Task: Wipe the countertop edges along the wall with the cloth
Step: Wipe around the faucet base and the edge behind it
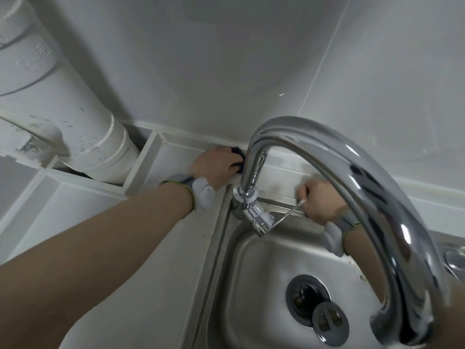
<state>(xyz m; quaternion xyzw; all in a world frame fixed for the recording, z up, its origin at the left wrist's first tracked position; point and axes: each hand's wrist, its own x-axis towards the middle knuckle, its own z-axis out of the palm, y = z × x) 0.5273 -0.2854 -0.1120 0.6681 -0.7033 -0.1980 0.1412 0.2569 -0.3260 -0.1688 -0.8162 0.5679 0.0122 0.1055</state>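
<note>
My left hand (214, 165) grips a dark cloth (238, 157) and holds it against the white countertop edge (191, 138) where it meets the wall, just left of the tap's neck. Only a small part of the cloth shows past my fingers. My right hand (318, 200) is curled into a fist on the back ledge behind the sink, right of the tap's base, beside the thin tap lever (289, 211). Whether it holds anything I cannot make out. Both wrists wear grey bands.
A tall curved chrome tap (352, 157) arches over the steel sink (256, 268) and hides part of my right forearm. The drain (308, 299) has a loose stopper beside it. A thick white pipe (83, 117) passes through a boxed gap at the left corner. Grey tiled wall (226, 71) behind.
</note>
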